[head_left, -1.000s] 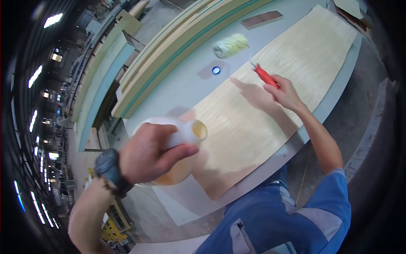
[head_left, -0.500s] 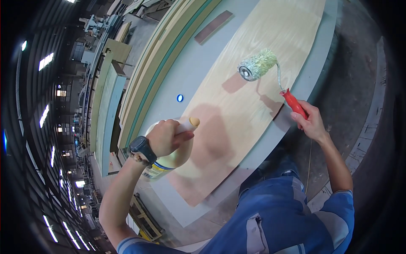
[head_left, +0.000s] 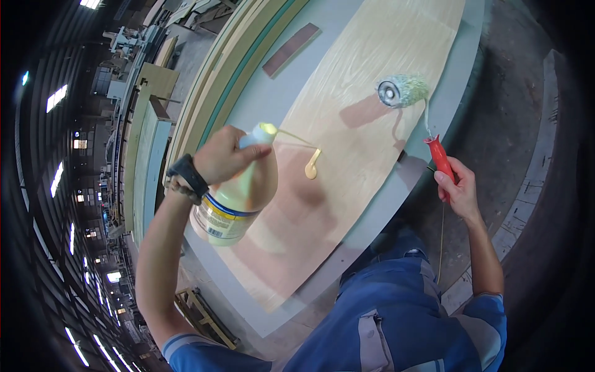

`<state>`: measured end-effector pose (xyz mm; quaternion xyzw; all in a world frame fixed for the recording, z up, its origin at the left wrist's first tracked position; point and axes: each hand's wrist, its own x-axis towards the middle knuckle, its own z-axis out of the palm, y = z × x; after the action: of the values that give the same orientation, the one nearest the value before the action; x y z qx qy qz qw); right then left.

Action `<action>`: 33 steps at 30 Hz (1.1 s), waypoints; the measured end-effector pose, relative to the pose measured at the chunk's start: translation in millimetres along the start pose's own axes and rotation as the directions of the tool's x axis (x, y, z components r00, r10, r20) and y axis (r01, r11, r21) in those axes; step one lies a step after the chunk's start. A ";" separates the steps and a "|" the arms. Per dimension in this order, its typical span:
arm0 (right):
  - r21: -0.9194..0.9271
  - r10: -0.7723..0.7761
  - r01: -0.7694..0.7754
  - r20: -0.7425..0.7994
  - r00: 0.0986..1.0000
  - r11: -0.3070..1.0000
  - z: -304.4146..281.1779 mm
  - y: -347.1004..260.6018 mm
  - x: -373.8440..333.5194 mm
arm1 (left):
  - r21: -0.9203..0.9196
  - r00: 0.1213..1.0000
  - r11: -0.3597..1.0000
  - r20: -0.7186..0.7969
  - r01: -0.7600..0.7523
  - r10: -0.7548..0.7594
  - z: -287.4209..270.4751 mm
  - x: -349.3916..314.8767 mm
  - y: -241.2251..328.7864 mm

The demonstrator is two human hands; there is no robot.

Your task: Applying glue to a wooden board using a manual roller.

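The left hand [head_left: 222, 156] closes round a translucent plastic jug [head_left: 245, 191] at the left edge of a pale wood-grain sheet [head_left: 384, 43], pouring cream liquid [head_left: 311, 170]; well apart, past the edge of a flat grey board [head_left: 254, 102], the right hand [head_left: 462, 193] grips a red-handled fluffy roller [head_left: 411, 91], head above the sheet.

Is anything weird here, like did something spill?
The small yellowish puddle on the wood sheet might look like a spill, but a thin stream joins it to the tilted plastic jug in the left hand, so it seems poured on purpose. Nothing else stands out.
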<state>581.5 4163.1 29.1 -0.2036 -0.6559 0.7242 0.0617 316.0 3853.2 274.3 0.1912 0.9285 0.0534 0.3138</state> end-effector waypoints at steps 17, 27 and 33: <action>0.089 -0.052 0.086 -0.324 0.945 0.992 33.9 44.7 11.8 | 0.439 0.984 0.881 0.046 -0.176 0.174 -52.4 184.8 35.2; 0.166 0.014 0.053 -0.380 0.925 0.985 -53.7 -1.3 59.0 | 0.473 0.988 0.868 0.071 -0.152 0.135 -91.8 255.5 132.5; 0.213 0.038 0.045 -0.370 0.928 0.976 -72.9 -5.1 70.0 | 0.449 0.987 0.880 0.040 -0.156 0.154 -95.2 271.0 143.8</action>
<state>544.4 4256.1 15.0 -0.3280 -0.5494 0.7398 0.2081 107.1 4092.9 229.4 0.3323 0.8968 -0.1388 0.2570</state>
